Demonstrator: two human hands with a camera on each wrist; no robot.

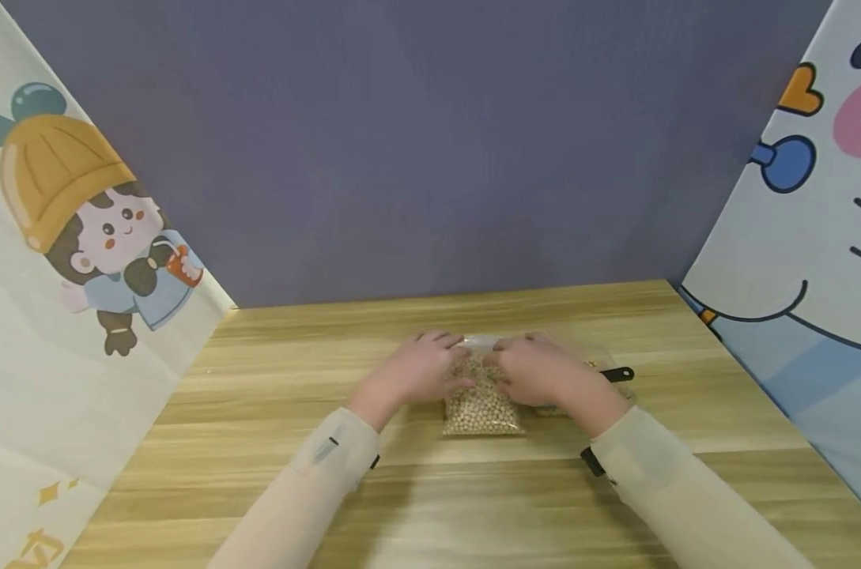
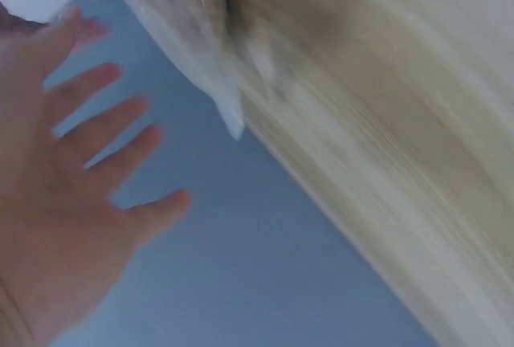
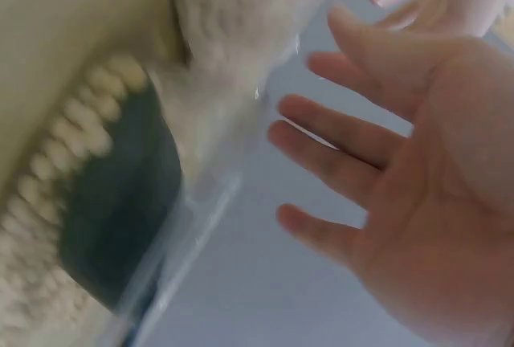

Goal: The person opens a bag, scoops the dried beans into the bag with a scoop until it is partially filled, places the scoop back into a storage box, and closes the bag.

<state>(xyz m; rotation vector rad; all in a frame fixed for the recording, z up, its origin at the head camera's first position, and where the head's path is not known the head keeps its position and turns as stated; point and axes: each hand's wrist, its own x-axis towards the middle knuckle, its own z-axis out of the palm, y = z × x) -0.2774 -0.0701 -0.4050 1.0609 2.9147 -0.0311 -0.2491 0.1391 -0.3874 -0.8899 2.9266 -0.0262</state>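
A clear plastic bag (image 1: 482,412) filled with pale round beans lies on the table between the two hands. At its upper left side is my left hand (image 1: 421,367); the left wrist view shows its fingers (image 2: 120,158) spread and apart from the bag. My right hand (image 1: 540,371) hovers over the bag's upper right side. Its fingers (image 3: 329,162) are extended and hold nothing in the right wrist view. How close the fingertips are to the plastic is hard to tell from the head view.
Right of the bag, partly behind my right forearm, stands a clear container (image 3: 193,238) of beans. A black scoop (image 3: 124,198) sits in it, its handle (image 1: 619,374) sticking out rightward. The wooden table (image 1: 259,442) meets a grey-blue back wall (image 1: 430,158); printed panels flank both sides.
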